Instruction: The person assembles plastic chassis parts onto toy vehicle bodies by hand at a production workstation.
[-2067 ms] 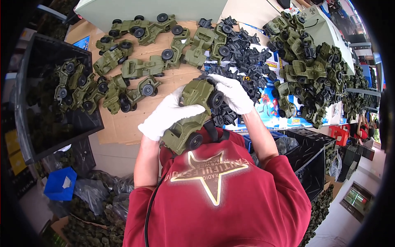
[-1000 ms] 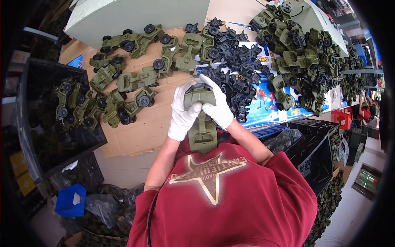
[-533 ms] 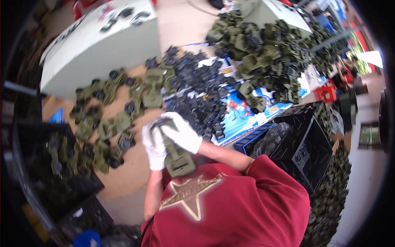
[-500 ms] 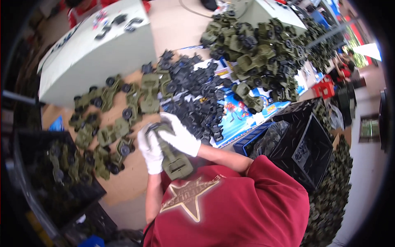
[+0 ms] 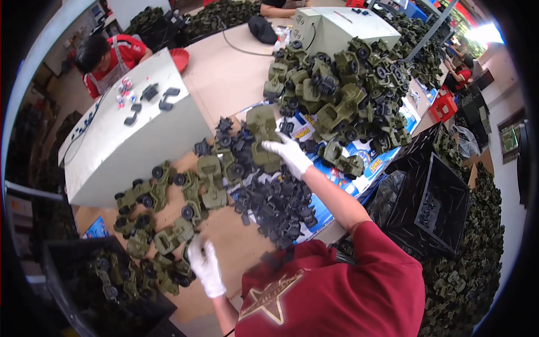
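My right hand, in a white glove, reaches forward and grips the side of an olive-green toy vehicle body. That body is above a heap of small black plastic parts; whether it rests on them I cannot tell. My left hand, also gloved in white, is at the lower middle with fingers apart and no visible object in it. Its fingertips are beside olive toy vehicles with black wheels; contact is unclear. Another olive vehicle body lies on the brown board between my hands.
A large pile of olive toy vehicles stands at the far right. A pale machine housing is at the left. Black crates stand at right and lower left. A co-worker sits beyond the housing.
Both my hands were on the toy vehicle body close to my chest. My right hand has carried it forward over the black parts; my left has let go and moved down. The view has shifted.
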`<state>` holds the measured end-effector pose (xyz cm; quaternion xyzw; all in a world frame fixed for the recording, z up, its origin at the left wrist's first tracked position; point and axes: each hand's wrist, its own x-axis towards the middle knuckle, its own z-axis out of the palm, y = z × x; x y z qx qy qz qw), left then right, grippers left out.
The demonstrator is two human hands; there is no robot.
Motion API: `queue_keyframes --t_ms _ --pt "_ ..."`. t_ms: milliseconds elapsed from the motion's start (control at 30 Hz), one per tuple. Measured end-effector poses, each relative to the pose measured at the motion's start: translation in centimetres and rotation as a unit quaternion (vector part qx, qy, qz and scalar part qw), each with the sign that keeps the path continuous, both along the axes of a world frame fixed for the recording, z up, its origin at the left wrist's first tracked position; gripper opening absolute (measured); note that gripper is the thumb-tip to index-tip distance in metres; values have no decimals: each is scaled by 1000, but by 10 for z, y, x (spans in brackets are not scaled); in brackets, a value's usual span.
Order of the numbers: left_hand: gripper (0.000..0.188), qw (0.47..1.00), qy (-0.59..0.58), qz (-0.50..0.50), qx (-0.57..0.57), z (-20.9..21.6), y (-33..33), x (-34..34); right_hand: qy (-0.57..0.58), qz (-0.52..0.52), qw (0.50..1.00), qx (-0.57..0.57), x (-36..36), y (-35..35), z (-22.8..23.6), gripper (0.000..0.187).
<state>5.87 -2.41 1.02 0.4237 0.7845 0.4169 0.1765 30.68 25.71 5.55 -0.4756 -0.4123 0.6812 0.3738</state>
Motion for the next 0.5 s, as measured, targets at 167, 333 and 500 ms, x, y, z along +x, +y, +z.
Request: queue_keyframes --t_ms 167,333,500 --pt "28 993 -56 105 -15 -19 -36 -36 -84 -191 966 154 48 94 26 74" --pt "36 987 59 133 -63 -6 -33 -41 -177 -345 861 330 134 130 110 88" --pt "31 985 123 92 -76 -8 -16 -49 -490 -386 749 224 201 157 148 83"
